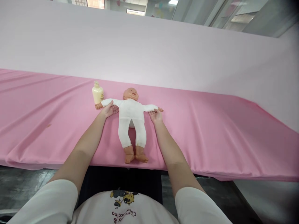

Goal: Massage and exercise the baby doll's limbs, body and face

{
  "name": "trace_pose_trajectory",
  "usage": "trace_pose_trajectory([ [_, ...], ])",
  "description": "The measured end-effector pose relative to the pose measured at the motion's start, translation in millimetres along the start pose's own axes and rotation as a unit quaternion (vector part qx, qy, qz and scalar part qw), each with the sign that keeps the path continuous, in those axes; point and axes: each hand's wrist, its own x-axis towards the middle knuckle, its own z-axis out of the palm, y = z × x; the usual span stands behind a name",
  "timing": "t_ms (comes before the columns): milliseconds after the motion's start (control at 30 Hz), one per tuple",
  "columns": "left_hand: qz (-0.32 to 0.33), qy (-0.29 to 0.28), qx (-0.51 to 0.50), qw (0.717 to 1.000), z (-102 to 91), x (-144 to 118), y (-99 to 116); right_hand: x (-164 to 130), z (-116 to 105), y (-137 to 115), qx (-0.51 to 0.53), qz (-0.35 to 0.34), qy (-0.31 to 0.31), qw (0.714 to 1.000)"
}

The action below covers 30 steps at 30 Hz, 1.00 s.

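- A baby doll in a white one-piece suit lies on its back on a pink cloth spread over the table, head away from the person, arms stretched out to both sides, bare feet near the cloth's front edge.
- The left hand rests on the doll's sleeve near the shoulder, on the side where the bottle stands. The fingers lie loosely curled over the fabric; I cannot tell whether they pinch it or only press on it.
- The right hand sits just under the other outstretched arm, fingertips touching the sleeve near the wrist end. The fingers are half-bent, and no closed grasp shows.
- A cream pump bottle stands upright just beside the doll's small hand on the left side, apart from the person's own hands.
- As a judgement, the step in hand is settling or straightening the doll's arms on the cloth, with both hands working symmetrically at the sleeves.
- A next move would call for a gentle, even touch on both sides so the limp cloth body stays centred, and care on the left not to knock the bottle.
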Motion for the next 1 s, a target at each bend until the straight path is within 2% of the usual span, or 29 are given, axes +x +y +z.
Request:
trace_pose_trajectory([
  [100, 0.012, 0.068, -0.003, 0.998, 2.1, 4.6, -1.2, -12.2, 0.3, 0.5, 0.015, 0.021, 0.034, 0.999],
  [233, 0.056, 0.154, 0.020, 0.986, -0.4, 13.1, -6.1, -31.8, -0.8, 0.1, 0.015, 0.060, 0.032, 0.998],
  [333, 0.100, 0.156, 0.035, 0.982, -3.3, 16.2, -9.4, -44.0, 0.9, -0.9, 0.006, 0.095, 0.008, 0.995],
  [433, 0.121, 0.148, 0.019, 0.981, -4.4, 17.0, -11.0, -52.1, 7.1, -2.3, -0.042, 0.145, -0.041, 0.988],
  [600, 0.154, 0.194, -0.004, 0.969, -5.2, 19.4, -13.4, -62.2, 18.7, -3.4, -0.127, 0.225, -0.098, 0.961],
  [767, 0.202, 0.214, 0.087, 0.952, -8.1, 22.3, -17.1, -73.4, 25.1, -8.0, -0.161, 0.259, -0.146, 0.941],
  [1000, 0.247, 0.225, 0.145, 0.931, -8.5, 25.9, -20.5, -85.9, 27.0, -7.3, -0.210, 0.336, -0.240, 0.886],
])
